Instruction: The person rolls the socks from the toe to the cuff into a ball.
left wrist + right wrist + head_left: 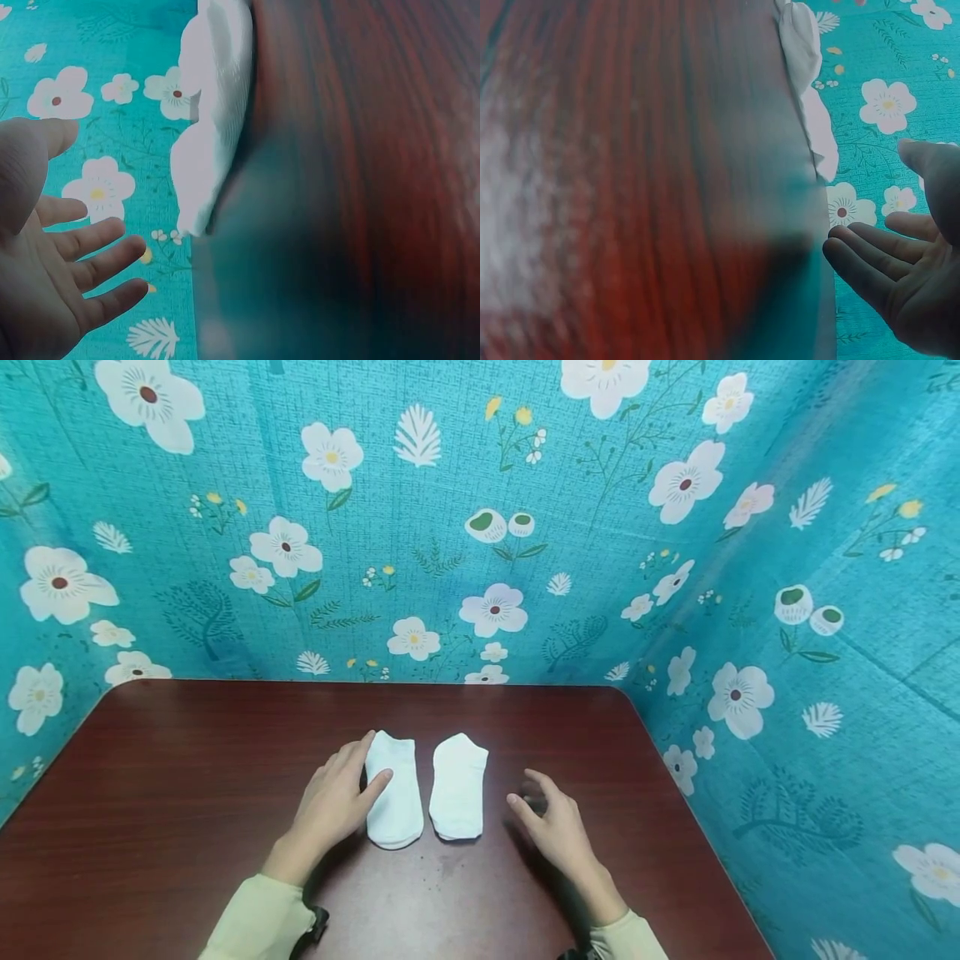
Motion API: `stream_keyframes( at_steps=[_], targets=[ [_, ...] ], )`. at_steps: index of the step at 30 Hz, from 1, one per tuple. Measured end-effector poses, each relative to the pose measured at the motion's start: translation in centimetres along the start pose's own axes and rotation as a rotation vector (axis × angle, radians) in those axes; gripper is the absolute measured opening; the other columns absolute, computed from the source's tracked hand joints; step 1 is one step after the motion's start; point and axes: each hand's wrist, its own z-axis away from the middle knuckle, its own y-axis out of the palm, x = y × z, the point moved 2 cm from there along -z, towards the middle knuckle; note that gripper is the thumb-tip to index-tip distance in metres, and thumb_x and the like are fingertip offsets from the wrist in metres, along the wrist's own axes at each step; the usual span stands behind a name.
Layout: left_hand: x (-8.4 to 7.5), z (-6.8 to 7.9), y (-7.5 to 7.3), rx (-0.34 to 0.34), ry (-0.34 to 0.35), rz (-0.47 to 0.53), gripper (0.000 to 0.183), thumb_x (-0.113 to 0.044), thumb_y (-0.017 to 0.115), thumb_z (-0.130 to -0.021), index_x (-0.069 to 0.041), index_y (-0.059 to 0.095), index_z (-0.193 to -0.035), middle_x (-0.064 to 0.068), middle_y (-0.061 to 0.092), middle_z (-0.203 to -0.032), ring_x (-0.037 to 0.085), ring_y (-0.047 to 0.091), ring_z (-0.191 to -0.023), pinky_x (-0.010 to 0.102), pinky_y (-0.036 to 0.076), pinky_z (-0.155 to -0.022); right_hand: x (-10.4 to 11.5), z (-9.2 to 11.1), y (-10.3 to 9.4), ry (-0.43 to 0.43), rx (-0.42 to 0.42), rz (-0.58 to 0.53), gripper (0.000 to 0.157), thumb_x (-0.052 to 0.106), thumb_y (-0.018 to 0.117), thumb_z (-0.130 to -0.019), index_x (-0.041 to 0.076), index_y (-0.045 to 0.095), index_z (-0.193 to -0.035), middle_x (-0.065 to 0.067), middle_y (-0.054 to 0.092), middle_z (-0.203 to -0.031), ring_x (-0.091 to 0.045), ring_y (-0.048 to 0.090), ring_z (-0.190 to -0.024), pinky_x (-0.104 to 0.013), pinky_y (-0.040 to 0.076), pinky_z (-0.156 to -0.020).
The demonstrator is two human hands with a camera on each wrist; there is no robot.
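**Floral cloth [442, 547] and table [172, 760] surround left hand [335, 797] and right hand [561, 833]**

The turquoise cloth, printed with flowers, rises beyond both hands and to the right of the right one. The dark reddish table spreads beneath them. Pale sleeves [258, 918] reach each wrist. The left hand's thumb and fingers are apart; its thumb overlaps the left sock [397, 810] in the head view, though I cannot tell whether they touch. The right hand is empty, thumb and fingers apart, loosely bent. The left sock lies just right of the left hand's fingers; the right sock [459, 789], also white, lies between that sock and the right hand. A small black object [319, 925] sits at the left wrist.
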Motion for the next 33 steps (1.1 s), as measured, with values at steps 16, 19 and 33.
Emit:
stream_keyframes(
  at_steps=[16,19,33],
  targets=[
    [-1.3,-1.0,1.2,0.08,-0.03,0.08,0.071,-0.039,0.064,-0.098,-0.009,0.035,-0.155,0.021,0.042,-0.152,0.04,0.041,-0.138,0.062,0.036,-0.106,0.2,0.0,0.8,0.055,0.014,-0.007,0.044,0.029,0.075,-0.092,0.003,0.064,-0.127,-0.009,0.073,-0.106,-0.021,0.071,-0.091,-0.04,0.057,-0.077],
    [-1.7,-1.2,1.5,0.1,-0.042,0.098,0.071,-0.039,0.064,-0.098,-0.01,0.035,-0.156,0.02,0.042,-0.153,0.04,0.04,-0.139,0.062,0.036,-0.106,0.3,-0.1,0.9,0.044,0.007,-0.02,0.042,0.028,0.075,-0.092,0.002,0.065,-0.124,-0.008,0.074,-0.103,-0.019,0.071,-0.087,-0.034,0.057,-0.072],
    [-2.7,-2.0,2.6,0.148,-0.028,0.128,0.068,-0.039,0.063,-0.099,-0.011,0.036,-0.155,0.016,0.05,-0.146,0.035,0.047,-0.134,0.057,0.043,-0.103,0.8,0.0,1.8,0.099,0.07,-0.143,0.042,0.028,0.072,-0.094,-0.002,0.065,-0.122,-0.011,0.073,-0.098,-0.013,0.069,-0.067,-0.028,0.055,-0.052]
  ],
)
